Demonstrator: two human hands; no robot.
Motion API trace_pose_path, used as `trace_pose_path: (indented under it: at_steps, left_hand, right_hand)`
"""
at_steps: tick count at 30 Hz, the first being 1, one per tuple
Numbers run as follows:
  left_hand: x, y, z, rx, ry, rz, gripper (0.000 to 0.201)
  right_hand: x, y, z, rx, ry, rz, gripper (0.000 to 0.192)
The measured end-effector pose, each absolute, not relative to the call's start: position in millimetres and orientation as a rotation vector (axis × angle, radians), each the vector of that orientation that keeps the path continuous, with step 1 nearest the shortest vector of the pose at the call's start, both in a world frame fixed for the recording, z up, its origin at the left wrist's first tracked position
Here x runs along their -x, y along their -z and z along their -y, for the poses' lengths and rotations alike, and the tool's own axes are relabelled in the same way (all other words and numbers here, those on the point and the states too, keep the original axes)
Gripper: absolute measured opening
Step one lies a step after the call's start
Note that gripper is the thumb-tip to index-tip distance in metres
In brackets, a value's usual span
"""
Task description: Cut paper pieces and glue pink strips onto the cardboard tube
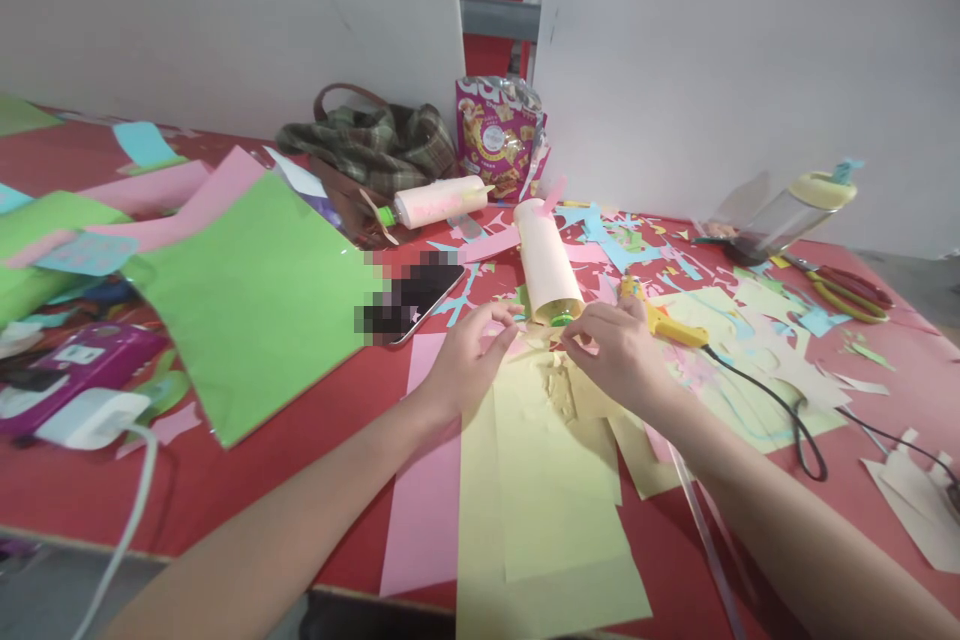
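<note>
One head-worn view: positioned above the red table at its six o'clock edge, close range, facing twelve o'clock, angled downward.

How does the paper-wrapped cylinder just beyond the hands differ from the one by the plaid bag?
Pose: the near cylinder points one end toward the camera; the far cylinder lies crosswise.
Green end: the near cylinder's green cap sits within the paper's open end; the far cylinder's green tip sticks out leftward.
Both are pale, paper-wrapped and green at one end.
</note>
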State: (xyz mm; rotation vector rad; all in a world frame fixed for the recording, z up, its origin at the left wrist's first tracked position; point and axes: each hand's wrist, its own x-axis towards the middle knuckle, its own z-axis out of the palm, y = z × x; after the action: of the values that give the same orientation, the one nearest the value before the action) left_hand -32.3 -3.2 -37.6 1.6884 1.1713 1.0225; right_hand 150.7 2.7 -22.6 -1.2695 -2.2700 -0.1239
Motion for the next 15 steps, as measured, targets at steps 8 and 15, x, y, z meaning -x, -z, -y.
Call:
trace_pose_path:
  at_steps: [8,15]
  left_hand:
    - [29,48,-1,-1.598,-0.873,-0.990,0.020]
    - [29,49,-1,-1.574,-0.827,-0.998,0.024]
  right_hand:
    - [-146,44,-6,1.193,0.290,2.376,0.019]
    - [-144,46,-7,1.167,0.348,2.364,0.019]
